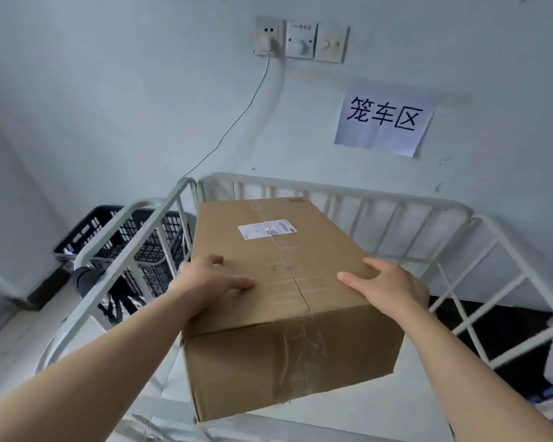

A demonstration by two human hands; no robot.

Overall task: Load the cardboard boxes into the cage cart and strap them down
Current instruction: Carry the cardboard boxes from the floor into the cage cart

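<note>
By the left hand, thumb laid on top and other fingers mostly hidden, a cardboard box is gripped within the cage cart rails. Its shipping label is illegible. It is gripped likewise by the right hand. "笼车区" is printed on the wall sign.

left hand: showing bare
right hand: showing bare
left arm: showing bare behind its hand
right arm: showing bare behind its hand

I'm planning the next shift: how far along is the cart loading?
Done: no box shows inside the cage cart yet. In hand: the left hand and right hand hold one cardboard box above it. Left: setting it down, any further boxes, and strapping; no strap is visible.
</note>
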